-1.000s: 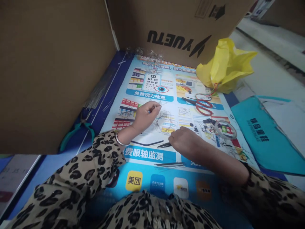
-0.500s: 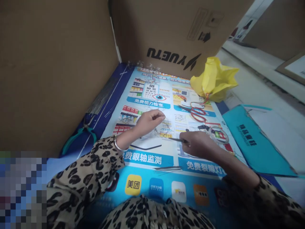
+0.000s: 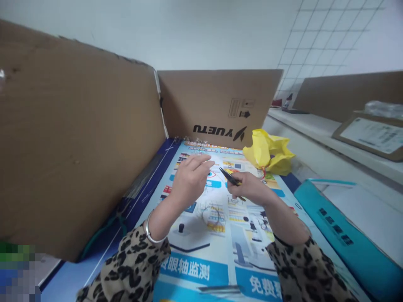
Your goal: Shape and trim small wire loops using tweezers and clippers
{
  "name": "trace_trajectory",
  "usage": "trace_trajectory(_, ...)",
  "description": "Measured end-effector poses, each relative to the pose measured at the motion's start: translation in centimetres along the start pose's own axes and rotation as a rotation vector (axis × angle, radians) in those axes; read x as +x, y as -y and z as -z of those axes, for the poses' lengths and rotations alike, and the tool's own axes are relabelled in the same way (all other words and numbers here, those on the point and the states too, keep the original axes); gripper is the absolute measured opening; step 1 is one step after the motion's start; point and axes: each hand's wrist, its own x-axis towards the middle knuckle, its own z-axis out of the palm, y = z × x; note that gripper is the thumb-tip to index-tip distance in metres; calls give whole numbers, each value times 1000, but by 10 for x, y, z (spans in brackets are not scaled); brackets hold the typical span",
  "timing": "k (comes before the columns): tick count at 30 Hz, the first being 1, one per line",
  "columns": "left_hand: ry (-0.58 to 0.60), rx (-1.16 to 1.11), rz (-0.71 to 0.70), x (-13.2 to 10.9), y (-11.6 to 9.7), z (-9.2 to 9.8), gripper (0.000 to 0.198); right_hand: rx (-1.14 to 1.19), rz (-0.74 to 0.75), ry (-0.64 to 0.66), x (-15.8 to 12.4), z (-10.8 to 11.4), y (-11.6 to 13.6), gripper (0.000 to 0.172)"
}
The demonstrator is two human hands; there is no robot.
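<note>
My left hand (image 3: 191,178) is raised over the printed poster sheet (image 3: 220,239), its fingers stretched out, with nothing visible in them. To its right, my right hand (image 3: 250,188) is closed around a slim black pointed tool (image 3: 231,178) with a little yellow on it. Whether it is tweezers or small pliers, I cannot tell. The tool's tip points up and left toward my left fingertips, a small gap away. Below the hands, a tangle of thin wire (image 3: 211,214) lies on the sheet. Thin grey rods (image 3: 220,289) lie near the bottom edge, blurred.
Cardboard walls (image 3: 78,147) stand at the left and back (image 3: 195,96). A yellow bag (image 3: 267,153) sits at the back right, a teal box (image 3: 340,226) at the right. Teal-handled pliers (image 3: 100,230) lie by the left wall. Small wire pieces (image 3: 197,141) sit at the back.
The view has tilted up, showing the wall above the cardboard. My left fingers have gone from curled to stretched out. Both hands have lifted, and the tool's tip now points upward.
</note>
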Motion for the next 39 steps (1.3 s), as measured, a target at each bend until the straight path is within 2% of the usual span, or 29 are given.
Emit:
trace_trajectory(3, 12, 100, -23, 0, 2, -13, 24, 46, 1, 4, 5, 1, -2, 8)
trace_trajectory(9, 214, 138, -117, -14, 13, -35, 22, 106, 29, 22, 13, 2, -24, 5)
trace_trajectory(15, 348, 215, -165, -21, 23, -44, 18, 92, -3, 72, 25, -3, -36, 8)
trace_trajectory(19, 417, 235, -195, -24, 22, -47, 15, 12, -24, 56, 28, -6, -37, 14)
trace_trajectory(29, 482, 230, -223, -31, 20, -56, 16, -19, -48, 66, 33, -16, -36, 10)
trace_trajectory(39, 487, 257, -224, -30, 17, -57, 12, 1, -25, 102, 34, -20, -43, 7)
